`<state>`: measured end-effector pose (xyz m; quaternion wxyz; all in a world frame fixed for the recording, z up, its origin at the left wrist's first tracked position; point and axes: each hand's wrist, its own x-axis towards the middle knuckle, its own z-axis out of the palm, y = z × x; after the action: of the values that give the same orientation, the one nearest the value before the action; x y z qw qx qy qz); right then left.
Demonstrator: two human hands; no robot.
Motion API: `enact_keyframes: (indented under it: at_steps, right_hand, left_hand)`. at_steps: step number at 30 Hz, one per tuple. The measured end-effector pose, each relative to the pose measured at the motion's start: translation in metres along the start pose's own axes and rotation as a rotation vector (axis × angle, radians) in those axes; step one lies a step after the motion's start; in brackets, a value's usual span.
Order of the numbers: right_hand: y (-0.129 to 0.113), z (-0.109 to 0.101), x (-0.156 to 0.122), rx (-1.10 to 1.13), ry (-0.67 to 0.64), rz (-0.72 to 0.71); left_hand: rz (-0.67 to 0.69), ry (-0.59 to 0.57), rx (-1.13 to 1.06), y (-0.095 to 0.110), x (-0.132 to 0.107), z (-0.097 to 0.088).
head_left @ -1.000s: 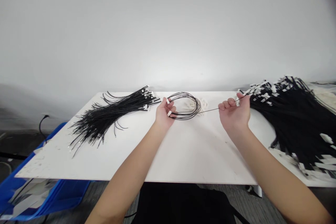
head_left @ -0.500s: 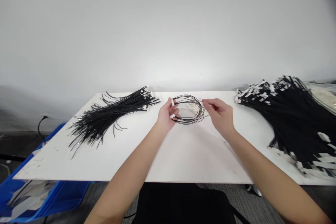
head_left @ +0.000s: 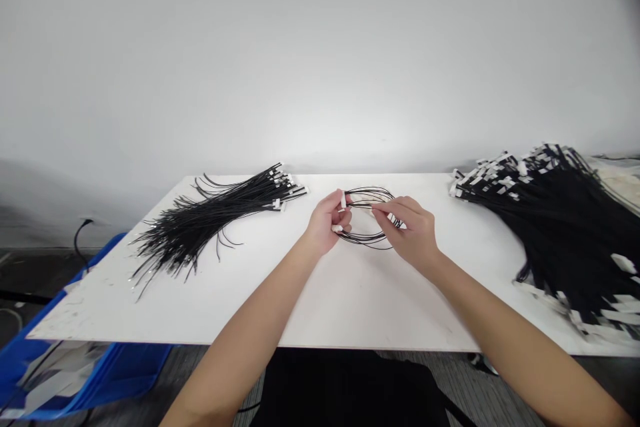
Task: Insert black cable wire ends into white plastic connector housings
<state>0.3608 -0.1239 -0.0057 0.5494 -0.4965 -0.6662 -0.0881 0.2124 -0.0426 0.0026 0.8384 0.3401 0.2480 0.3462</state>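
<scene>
A thin black wire wound into a coil [head_left: 369, 237] hangs just above the white table [head_left: 350, 293] at its middle. My left hand [head_left: 329, 221] pinches the coil's left side, with white connector tags showing at the fingertips. My right hand [head_left: 411, 235] is closed on the coil's right side, fingers pressed around the strands. Both hands sit close together, the coil between them.
A bundle of straight black wires with white ends [head_left: 215, 217] lies on the table's left. A large heap of black wires with white tags [head_left: 560, 220] covers the right side. A blue bin [head_left: 75, 380] with scraps stands under the table's left corner. A white wall is behind.
My right hand moved left from the big heap to the coil, winding in the wire's stretched tail. The coil shifted slightly right with my left hand.
</scene>
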Motion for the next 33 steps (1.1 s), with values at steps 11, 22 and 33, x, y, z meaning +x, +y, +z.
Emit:
enact_keyframes:
  at_steps: [11,22,33]
  right_hand:
    - [-0.001,0.000,-0.002,0.013,-0.050,0.026]
    - [0.000,0.002,-0.003,-0.050,-0.078,-0.012]
    - [0.004,0.005,-0.007,-0.068,-0.081,-0.019]
  left_hand:
    - [0.063,-0.028,0.108,-0.001,0.000,-0.001]
    - [0.122,0.028,0.180,-0.008,-0.002,0.005]
    - [0.126,0.034,0.165,-0.015,0.000,0.002]
